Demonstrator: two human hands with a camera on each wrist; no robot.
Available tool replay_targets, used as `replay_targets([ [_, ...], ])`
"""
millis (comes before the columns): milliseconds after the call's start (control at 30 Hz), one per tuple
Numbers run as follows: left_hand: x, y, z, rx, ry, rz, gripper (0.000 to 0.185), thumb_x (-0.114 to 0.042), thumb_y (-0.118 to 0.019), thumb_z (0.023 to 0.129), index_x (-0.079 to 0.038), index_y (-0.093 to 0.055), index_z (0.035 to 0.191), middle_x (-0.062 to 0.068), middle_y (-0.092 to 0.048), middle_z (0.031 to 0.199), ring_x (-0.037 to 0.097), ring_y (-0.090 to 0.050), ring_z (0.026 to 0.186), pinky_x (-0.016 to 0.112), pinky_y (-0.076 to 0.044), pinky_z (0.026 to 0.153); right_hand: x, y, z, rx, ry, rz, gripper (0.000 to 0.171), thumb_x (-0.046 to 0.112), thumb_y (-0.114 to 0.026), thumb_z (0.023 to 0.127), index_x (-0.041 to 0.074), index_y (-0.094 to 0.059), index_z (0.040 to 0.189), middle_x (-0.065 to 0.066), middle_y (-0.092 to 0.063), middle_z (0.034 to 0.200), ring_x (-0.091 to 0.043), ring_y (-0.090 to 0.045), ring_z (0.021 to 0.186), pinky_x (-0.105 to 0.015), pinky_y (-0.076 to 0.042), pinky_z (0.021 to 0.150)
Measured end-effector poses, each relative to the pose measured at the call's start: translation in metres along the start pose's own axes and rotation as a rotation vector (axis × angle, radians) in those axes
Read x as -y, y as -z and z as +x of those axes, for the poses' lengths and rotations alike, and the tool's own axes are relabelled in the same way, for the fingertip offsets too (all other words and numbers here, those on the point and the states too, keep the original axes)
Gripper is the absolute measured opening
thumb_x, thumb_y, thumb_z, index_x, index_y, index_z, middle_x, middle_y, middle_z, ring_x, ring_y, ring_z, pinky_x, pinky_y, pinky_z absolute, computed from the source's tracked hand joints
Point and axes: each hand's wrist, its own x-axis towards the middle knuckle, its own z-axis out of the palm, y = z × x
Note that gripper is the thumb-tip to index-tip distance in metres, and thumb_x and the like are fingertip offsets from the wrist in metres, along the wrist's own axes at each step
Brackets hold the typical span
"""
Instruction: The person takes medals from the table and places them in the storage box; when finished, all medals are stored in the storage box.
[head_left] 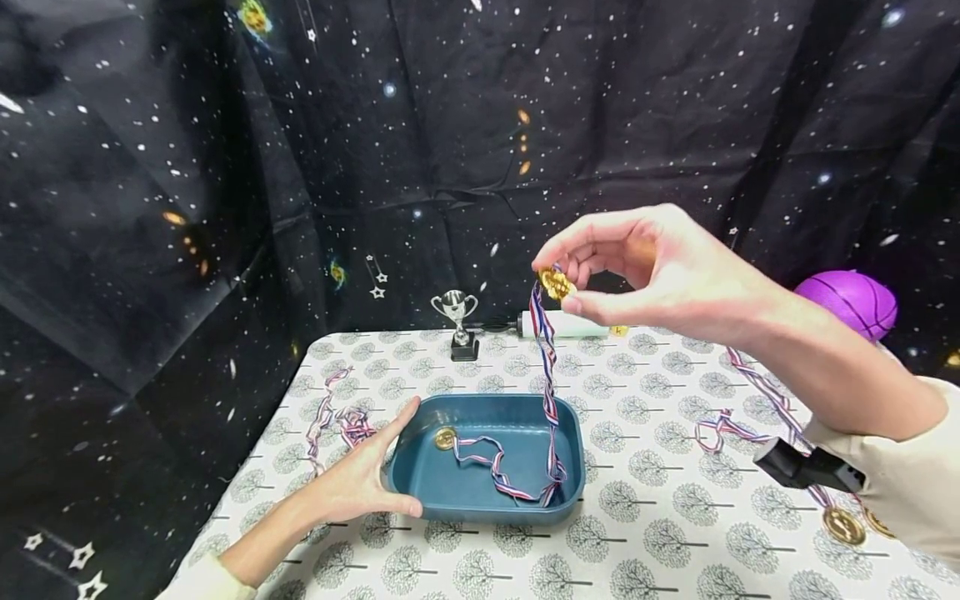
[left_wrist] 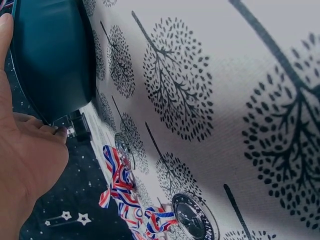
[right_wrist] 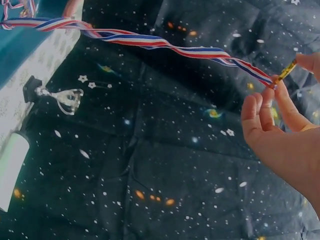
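Note:
Between thumb and fingertips, my right hand (head_left: pixel 663 271) pinches a gold medal (head_left: pixel 557 284) high above the table, right of the bin's middle. Its red, white and blue ribbon (head_left: pixel 549 379) hangs twisted down into a blue rectangular bin (head_left: pixel 487 514). In the right wrist view the medal (right_wrist: pixel 286 70) shows edge-on. Inside the bin, another gold medal (head_left: pixel 445 438) lies near the back left with its ribbon (head_left: pixel 498 477) trailing right to meet the hanging one. My left hand (head_left: pixel 363 475) grips the bin's left end, thumb at the front rim, fingers toward the back.
Left of the bin lie striped ribbons (head_left: pixel 354 427) with silver medals (left_wrist: pixel 191 217). A silver trophy cup (head_left: pixel 456 312) stands behind, beside a pale cylinder (head_left: pixel 573 324). On the right are more ribbons (head_left: pixel 772 396), gold medals (head_left: pixel 843 526) and a purple ball (head_left: pixel 847 304).

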Motion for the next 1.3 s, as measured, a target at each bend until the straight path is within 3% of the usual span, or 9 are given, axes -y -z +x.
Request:
replay_targets([
  [167, 0.000, 0.000, 0.000, 0.000, -0.002, 0.009, 0.141, -0.047, -0.099, 0.070, -0.014, -0.008, 0.172, 0.014, -0.014, 0.176, 0.038, -0.020, 0.159, 0.062, -0.022, 0.123, -0.011, -0.009, -0.003, 0.061, -0.038, -0.063, 0.032, 0.003, -0.083, 0.088, 0.010, -0.078, 0.119, -0.006, -0.073, 0.103, -0.026, -0.063, 0.096, -0.029, -0.054, 0.090],
  [333, -0.001, 0.000, 0.000, 0.000, 0.004, 0.013, 0.141, -0.049, -0.099, 0.071, -0.013, -0.008, 0.172, 0.015, -0.014, 0.176, 0.039, -0.020, 0.159, 0.063, -0.022, 0.123, -0.026, -0.024, -0.004, 0.119, -0.076, -0.078, 0.033, 0.007, -0.084, 0.086, 0.015, -0.079, 0.118, 0.002, -0.076, 0.107, -0.023, -0.065, 0.096, -0.035, -0.056, 0.089],
  [567, -0.002, 0.000, 0.000, 0.005, 0.009, 0.008, 0.140, -0.049, -0.099, 0.071, -0.011, -0.009, 0.172, 0.014, -0.012, 0.177, 0.038, -0.019, 0.159, 0.063, -0.021, 0.124, -0.051, -0.053, -0.007, 0.175, -0.142, -0.088, 0.030, 0.021, -0.082, 0.087, 0.019, -0.080, 0.117, 0.005, -0.076, 0.106, -0.023, -0.065, 0.096, -0.048, -0.056, 0.087],
  [833, -0.001, 0.000, 0.001, 0.006, 0.007, -0.009, 0.140, -0.047, -0.099, 0.071, -0.011, -0.009, 0.172, 0.017, -0.013, 0.176, 0.038, -0.019, 0.159, 0.063, -0.021, 0.124, -0.071, -0.083, -0.004, 0.229, -0.192, -0.029, 0.028, 0.025, -0.082, 0.087, 0.018, -0.079, 0.114, 0.005, -0.073, 0.104, -0.026, -0.063, 0.096, -0.048, -0.055, 0.087],
  [1000, 0.000, 0.000, 0.001, 0.005, 0.004, -0.014, 0.139, -0.047, -0.099, 0.072, -0.011, -0.009, 0.172, 0.015, -0.014, 0.177, 0.037, -0.020, 0.159, 0.063, -0.022, 0.124, -0.082, -0.097, -0.001, 0.220, -0.232, -0.018, 0.027, 0.024, -0.083, 0.087, 0.018, -0.080, 0.114, 0.003, -0.072, 0.100, -0.025, -0.064, 0.092, -0.044, -0.056, 0.084],
  [1300, 0.000, 0.001, 0.001, 0.010, 0.002, -0.003, 0.138, -0.046, -0.099, 0.072, -0.008, -0.010, 0.171, 0.014, -0.014, 0.176, 0.038, -0.022, 0.159, 0.063, -0.023, 0.123, -0.115, -0.129, 0.008, 0.202, -0.291, 0.027, 0.021, 0.018, -0.084, 0.088, 0.013, -0.081, 0.109, 0.001, -0.069, 0.091, -0.019, -0.062, 0.080, -0.026, -0.053, 0.071],
])
